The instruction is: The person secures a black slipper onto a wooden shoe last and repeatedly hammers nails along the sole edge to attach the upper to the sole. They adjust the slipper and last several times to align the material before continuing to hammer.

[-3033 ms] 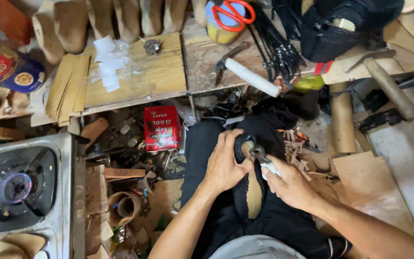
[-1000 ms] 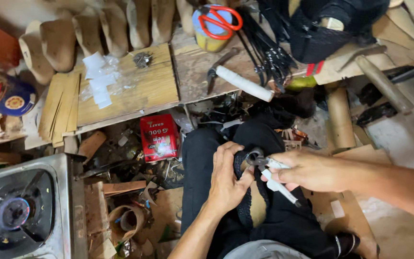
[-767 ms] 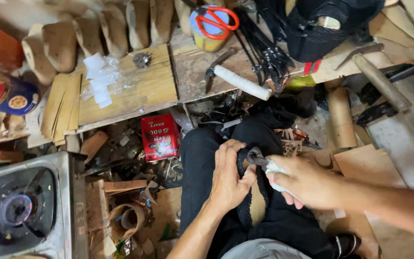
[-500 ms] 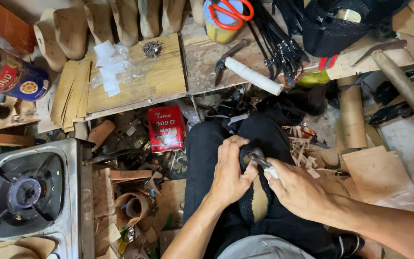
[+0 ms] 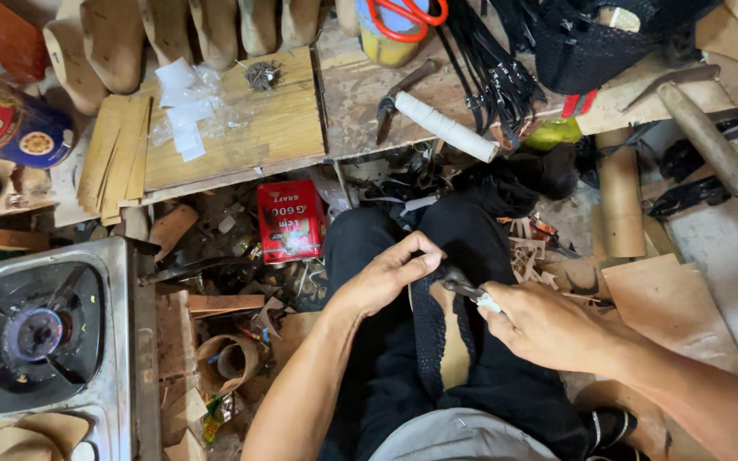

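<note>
Hands (image 5: 386, 275) (image 5: 548, 329) grip shoe (image 5: 442, 341) (pliers (image 5: 463, 286) pinching).

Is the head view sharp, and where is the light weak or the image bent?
Head view: even, soft light, no strong glare; left hand and right hand look sharp; the black shoe upper on the lap loses detail in the dark; the wooden bench edge bows slightly from the wide lens.
</note>
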The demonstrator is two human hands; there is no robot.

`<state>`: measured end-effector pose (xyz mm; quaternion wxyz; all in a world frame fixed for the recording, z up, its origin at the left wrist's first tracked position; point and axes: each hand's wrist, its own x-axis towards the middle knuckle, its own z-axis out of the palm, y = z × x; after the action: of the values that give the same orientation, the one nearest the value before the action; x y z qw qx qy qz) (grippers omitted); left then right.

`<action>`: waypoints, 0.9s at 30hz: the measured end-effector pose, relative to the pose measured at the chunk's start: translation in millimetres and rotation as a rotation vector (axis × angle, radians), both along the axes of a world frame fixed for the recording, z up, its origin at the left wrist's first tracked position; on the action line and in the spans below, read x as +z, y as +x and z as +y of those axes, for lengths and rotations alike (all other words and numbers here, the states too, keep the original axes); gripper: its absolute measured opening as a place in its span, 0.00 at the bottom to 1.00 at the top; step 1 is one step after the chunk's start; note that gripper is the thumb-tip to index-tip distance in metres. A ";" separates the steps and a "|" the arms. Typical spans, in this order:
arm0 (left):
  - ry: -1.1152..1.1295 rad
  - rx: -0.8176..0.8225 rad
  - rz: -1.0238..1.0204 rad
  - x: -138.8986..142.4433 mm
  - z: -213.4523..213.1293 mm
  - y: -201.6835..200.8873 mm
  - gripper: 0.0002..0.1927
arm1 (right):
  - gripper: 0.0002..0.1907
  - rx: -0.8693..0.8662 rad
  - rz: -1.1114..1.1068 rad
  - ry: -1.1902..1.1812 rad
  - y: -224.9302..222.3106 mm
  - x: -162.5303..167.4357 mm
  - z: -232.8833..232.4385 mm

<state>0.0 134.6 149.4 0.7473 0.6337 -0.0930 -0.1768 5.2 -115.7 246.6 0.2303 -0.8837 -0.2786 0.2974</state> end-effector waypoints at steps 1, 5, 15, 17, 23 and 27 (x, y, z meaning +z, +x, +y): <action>-0.047 -0.002 0.030 -3.1 -0.3 0.7 0.10 | 0.08 -0.008 -0.019 0.002 -1.5 -3.1 1.5; 0.017 0.026 0.054 -5.0 -0.3 -1.5 0.08 | 0.14 -0.085 -0.083 0.100 -12.7 -13.7 2.7; 0.153 0.088 0.018 2.0 -6.6 -8.1 0.06 | 0.12 -0.412 0.149 0.200 -29.5 -57.3 4.8; 0.184 0.130 0.008 -2.3 -10.6 -10.8 0.07 | 0.11 -0.246 -0.317 0.083 -36.3 -74.8 13.8; 0.103 0.213 0.001 -18.9 -11.6 -10.2 0.06 | 0.09 -0.065 -0.572 0.167 -26.8 -76.2 23.8; 0.115 0.229 0.035 -27.9 -2.0 -10.1 0.06 | 0.12 -0.234 -0.284 0.287 -27.5 -34.7 2.0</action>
<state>-10.1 132.6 121.4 0.7266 0.6787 0.0033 -0.1064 -22.4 -113.6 212.0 0.3450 -0.9012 -0.2430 0.0989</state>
